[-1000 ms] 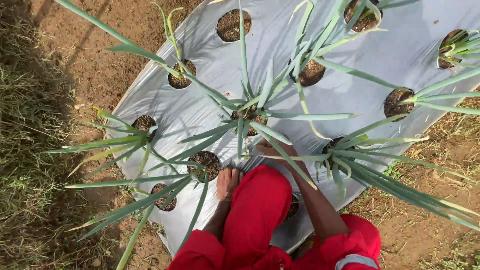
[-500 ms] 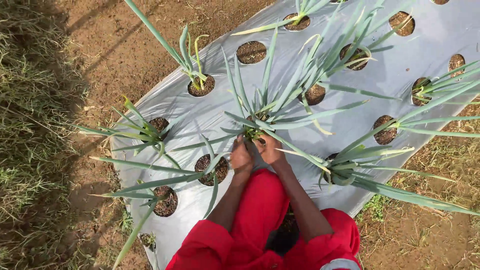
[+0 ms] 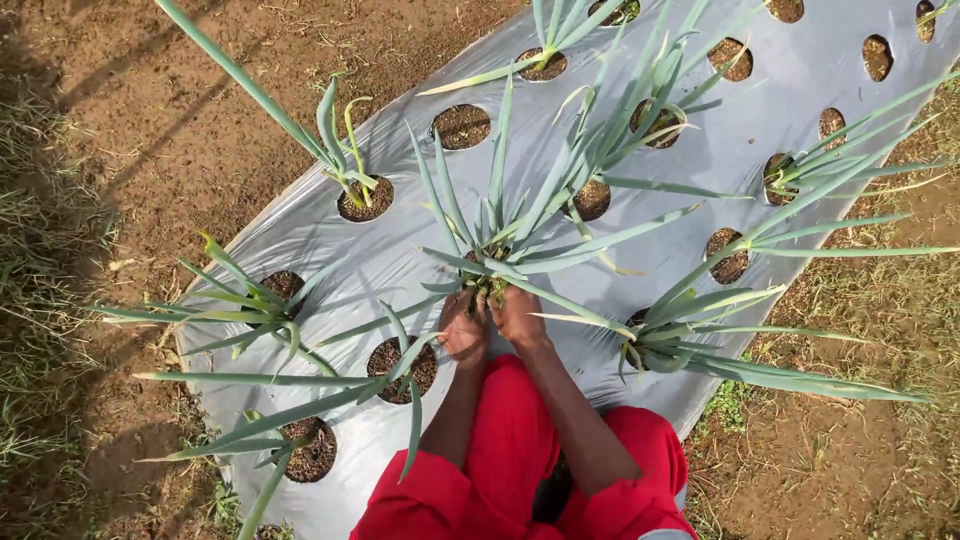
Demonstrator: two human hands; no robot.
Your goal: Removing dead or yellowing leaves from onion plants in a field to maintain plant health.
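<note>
A leafy green onion plant (image 3: pixel 492 235) grows from a round hole in a silver plastic mulch sheet (image 3: pixel 800 95). My left hand (image 3: pixel 462 328) and my right hand (image 3: pixel 518 314) are side by side at the base of this plant, fingers curled around its lower stalks. Red sleeves (image 3: pixel 500 470) cover my upper arms at the bottom of the view. The plant's base and its hole are mostly hidden behind my fingers.
More onion plants (image 3: pixel 345 170) stand in other holes; one is at right (image 3: pixel 665 335), one at left (image 3: pixel 255 295). Several holes hold only soil (image 3: pixel 462 125). Bare brown earth (image 3: pixel 200 90) lies left of the sheet, grass (image 3: pixel 40 250) at the far left.
Both hands have moved up from near my lap to the central plant's base and closed on it. The view has shifted, so the sheet and plants sit lower in frame.
</note>
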